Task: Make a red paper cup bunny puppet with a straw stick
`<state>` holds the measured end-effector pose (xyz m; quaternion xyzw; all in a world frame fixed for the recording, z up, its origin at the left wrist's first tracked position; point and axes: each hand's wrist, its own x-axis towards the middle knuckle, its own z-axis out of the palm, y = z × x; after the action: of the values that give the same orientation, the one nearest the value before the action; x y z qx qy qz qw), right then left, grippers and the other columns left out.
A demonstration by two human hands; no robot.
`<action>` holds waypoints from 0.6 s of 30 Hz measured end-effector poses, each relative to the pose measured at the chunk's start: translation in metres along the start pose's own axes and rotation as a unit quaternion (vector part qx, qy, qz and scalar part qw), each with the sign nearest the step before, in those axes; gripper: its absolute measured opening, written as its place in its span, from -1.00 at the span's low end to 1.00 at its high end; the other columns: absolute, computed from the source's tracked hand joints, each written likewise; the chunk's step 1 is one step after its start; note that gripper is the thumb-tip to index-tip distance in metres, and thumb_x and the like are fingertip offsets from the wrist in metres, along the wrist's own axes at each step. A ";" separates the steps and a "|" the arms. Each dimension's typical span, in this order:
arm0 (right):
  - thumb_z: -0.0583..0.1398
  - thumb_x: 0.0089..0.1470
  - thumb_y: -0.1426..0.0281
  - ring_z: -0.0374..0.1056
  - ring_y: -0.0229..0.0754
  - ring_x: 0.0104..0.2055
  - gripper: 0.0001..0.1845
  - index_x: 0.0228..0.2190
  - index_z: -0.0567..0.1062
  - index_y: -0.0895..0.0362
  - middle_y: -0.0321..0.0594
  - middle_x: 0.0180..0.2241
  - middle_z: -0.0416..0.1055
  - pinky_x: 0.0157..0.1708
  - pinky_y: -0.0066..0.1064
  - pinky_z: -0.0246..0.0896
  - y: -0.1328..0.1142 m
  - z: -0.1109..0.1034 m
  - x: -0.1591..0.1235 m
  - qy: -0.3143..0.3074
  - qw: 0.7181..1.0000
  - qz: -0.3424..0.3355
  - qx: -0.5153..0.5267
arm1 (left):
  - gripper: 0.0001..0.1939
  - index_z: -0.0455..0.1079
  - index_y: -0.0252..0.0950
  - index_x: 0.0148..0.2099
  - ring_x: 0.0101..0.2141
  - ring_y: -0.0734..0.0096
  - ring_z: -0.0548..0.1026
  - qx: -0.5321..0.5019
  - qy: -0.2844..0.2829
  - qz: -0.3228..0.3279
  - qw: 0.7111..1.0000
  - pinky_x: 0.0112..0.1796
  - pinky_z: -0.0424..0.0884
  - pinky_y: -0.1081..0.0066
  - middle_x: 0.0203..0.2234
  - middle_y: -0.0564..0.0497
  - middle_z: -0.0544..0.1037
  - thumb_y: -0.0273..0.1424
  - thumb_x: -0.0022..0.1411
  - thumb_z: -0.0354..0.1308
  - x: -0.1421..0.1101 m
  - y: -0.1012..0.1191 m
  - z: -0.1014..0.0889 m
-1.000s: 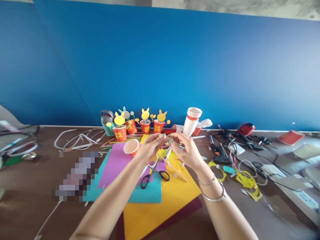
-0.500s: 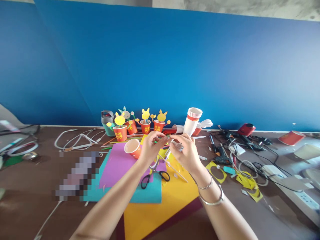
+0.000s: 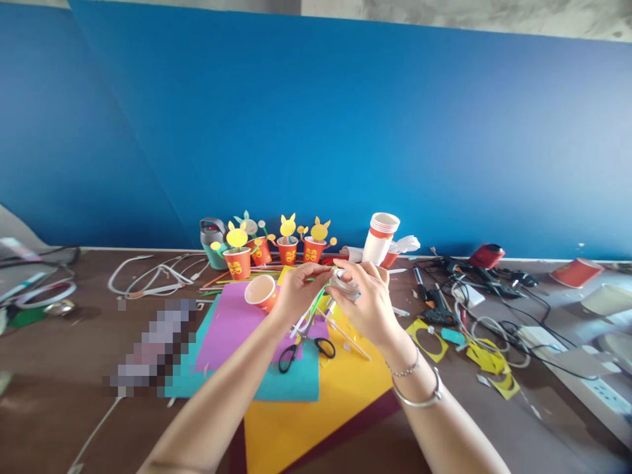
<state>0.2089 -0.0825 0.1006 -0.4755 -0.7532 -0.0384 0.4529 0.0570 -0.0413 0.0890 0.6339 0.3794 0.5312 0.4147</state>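
My left hand [image 3: 301, 288] is closed in a pinch on a thin green straw [image 3: 317, 301] that slants down below the fingertips. My right hand [image 3: 368, 297] grips a roll of clear tape [image 3: 345, 286], its fingers close to my left fingertips. Whether tape runs between them is too small to tell. Black-handled scissors [image 3: 324, 347] lie partly spread on the coloured paper just beneath my hands. Beside my left wrist a red paper cup [image 3: 261, 291] leans on its side, its white inside showing. A thin stick [image 3: 351, 339] rests on the yellow paper [image 3: 291, 428].
Several red cups with paper animal figures [image 3: 237, 260] stand along the blue wall, near a grey bottle [image 3: 213, 243]. A stack of paper cups [image 3: 380, 240] rises behind my right hand. Cables, a glue gun [image 3: 439, 306] and a power strip [image 3: 600, 388] lie right.
My right hand has turned, so the tape roll shows more clearly. More of the green straw is visible below my left fingers. The things on the table look unmoved.
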 end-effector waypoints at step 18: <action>0.28 0.11 0.34 0.42 -0.04 -0.21 -0.66 -0.04 0.46 0.03 -0.31 -0.39 0.56 -0.08 -0.19 0.04 -0.006 -0.008 0.001 0.039 0.997 -0.001 -0.060 | -0.69 0.40 -0.33 -0.31 -0.45 0.44 0.40 0.005 -0.014 -0.003 1.000 -0.41 0.28 0.47 -0.49 0.03 0.48 -0.15 0.25 0.09 -0.006 0.012 0.001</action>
<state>0.2092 -0.0891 0.1081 -0.4991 -0.7320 -0.1026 0.4522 0.0579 -0.0512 0.0985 0.6424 0.3784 0.5190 0.4181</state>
